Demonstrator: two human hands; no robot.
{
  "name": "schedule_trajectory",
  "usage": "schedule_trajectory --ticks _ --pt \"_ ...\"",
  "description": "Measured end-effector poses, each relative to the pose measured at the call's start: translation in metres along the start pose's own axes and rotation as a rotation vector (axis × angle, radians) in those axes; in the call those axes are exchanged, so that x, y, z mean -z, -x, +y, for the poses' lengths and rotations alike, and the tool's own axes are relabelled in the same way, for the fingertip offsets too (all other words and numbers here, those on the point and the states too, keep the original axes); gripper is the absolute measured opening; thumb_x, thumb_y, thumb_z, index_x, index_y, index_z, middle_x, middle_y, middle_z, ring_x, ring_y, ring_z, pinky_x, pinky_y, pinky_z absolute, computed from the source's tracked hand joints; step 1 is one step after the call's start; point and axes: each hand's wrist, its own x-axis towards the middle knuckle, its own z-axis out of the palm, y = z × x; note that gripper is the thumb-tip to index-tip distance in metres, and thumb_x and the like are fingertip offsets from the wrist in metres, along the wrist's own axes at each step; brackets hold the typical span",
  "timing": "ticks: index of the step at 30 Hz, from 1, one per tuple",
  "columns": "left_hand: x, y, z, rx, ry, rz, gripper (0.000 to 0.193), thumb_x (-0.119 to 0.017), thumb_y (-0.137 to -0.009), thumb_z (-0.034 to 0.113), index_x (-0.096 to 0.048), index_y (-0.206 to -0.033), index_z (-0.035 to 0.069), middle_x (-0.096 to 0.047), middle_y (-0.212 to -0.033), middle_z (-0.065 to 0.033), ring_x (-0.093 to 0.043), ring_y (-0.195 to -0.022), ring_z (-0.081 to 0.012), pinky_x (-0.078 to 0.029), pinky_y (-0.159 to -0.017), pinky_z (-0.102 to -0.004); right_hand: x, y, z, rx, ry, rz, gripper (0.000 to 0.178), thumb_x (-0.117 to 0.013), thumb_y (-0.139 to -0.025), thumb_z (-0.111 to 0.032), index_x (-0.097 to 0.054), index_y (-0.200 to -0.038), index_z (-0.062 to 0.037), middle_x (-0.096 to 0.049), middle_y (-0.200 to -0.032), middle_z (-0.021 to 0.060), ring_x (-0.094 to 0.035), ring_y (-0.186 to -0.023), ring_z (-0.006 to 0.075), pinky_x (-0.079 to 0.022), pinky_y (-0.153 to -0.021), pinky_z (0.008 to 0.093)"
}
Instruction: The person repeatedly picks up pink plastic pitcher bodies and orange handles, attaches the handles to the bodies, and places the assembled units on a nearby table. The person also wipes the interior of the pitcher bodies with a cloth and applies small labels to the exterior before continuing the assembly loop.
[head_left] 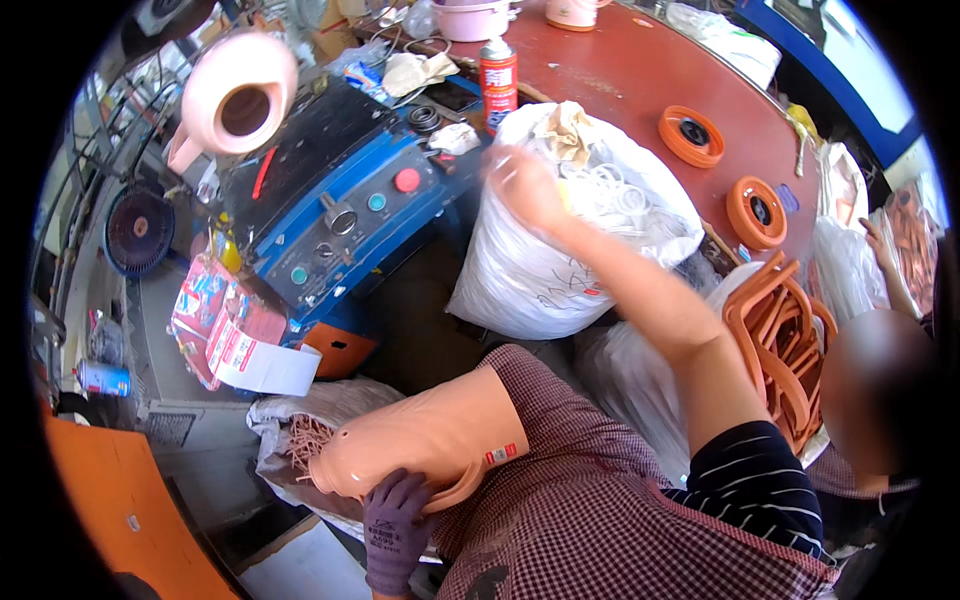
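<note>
A peach-orange plastic jug body (pixel 420 425) with a curved handle and a small red-and-white sticker lies across my lap. Near its neck and handle, my left hand (pixel 398 520), in a purple-grey glove, is closed on it; the fingertips rest on the jug's side. My bare right hand (pixel 525 187) is stretched forward over the left rim of a large white sack (pixel 535 285). Motion smears its fingers, so whether they hold anything is unclear. Inside the sack lie many white rings (pixel 625 195) and a crumpled beige piece (pixel 568 135).
A blue control panel (pixel 340 215) with buttons stands front left, below a pink jug (pixel 240 95). A red spray can (pixel 498 85) and orange round parts (pixel 690 135) are on the red table (pixel 600 70). Orange handles (pixel 780 350) fill a sack at right, beside another person (pixel 870 390).
</note>
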Motion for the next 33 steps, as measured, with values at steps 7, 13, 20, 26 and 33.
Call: schedule_trajectory --ticks 7,13,20,26,33 --pt "-0.017 0.051 -0.029 0.392 0.220 0.447 0.055 -0.075 -0.075 0.028 -0.056 -0.120 0.002 -0.057 -0.125 -0.0116 -0.051 -0.120 -0.0299 -0.040 -0.101 -0.0446 -0.104 0.192 -0.057 -0.037 -0.343 -1.354 0.079 -0.037 -0.093 -0.065 -0.031 -0.148 -0.0076 -0.044 -0.142 0.0249 -0.043 -0.131 0.0378 -0.032 -0.110 0.0432" --pt "-0.037 0.062 -0.078 0.513 1.595 0.822 0.055 -0.038 -0.100 0.048 -0.041 -0.134 0.004 -0.050 -0.134 -0.0131 -0.051 -0.120 -0.0259 -0.042 -0.101 -0.0383 -0.054 0.214 -0.141 0.179 -0.199 -1.288 0.079 -0.044 -0.090 -0.064 -0.040 -0.140 -0.0025 -0.053 -0.130 0.0244 -0.050 -0.120 0.0424 -0.036 -0.103 0.0475" --pt "0.093 0.035 -0.028 -0.023 1.047 0.782 0.061 -0.041 -0.100 0.039 -0.024 -0.149 0.007 -0.057 -0.122 -0.0150 -0.055 -0.116 -0.0274 -0.044 -0.101 -0.0429 0.020 0.163 -0.238 0.831 -0.477 -0.320 0.042 -0.060 -0.086 -0.023 -0.056 -0.121 0.0002 -0.057 -0.119 0.0169 -0.053 -0.115 0.0331 -0.041 -0.099 0.0463" --pt "0.130 0.004 -0.001 -0.188 0.539 0.026 0.068 -0.053 -0.094 0.023 -0.019 -0.149 0.001 -0.062 -0.115 -0.0167 -0.059 -0.109 -0.0263 -0.047 -0.096 -0.0401 0.053 0.190 -0.274 1.120 -0.416 -0.304 0.035 -0.056 -0.080 -0.016 -0.060 -0.108 0.0042 -0.061 -0.103 0.0147 -0.058 -0.100 0.0275 -0.042 -0.095 0.0449" --pt "0.097 -0.018 0.025 -0.282 0.440 -0.175 0.078 -0.059 -0.088 0.023 -0.016 -0.148 -0.001 -0.062 -0.115 -0.0171 -0.060 -0.108 -0.0258 -0.047 -0.095 -0.0388 0.044 0.213 -0.259 1.134 -0.437 -0.209 0.029 -0.054 -0.081 -0.016 -0.060 -0.098 0.0070 -0.064 -0.083 0.0160 -0.063 -0.083 0.0290 -0.047 -0.088 0.0429"
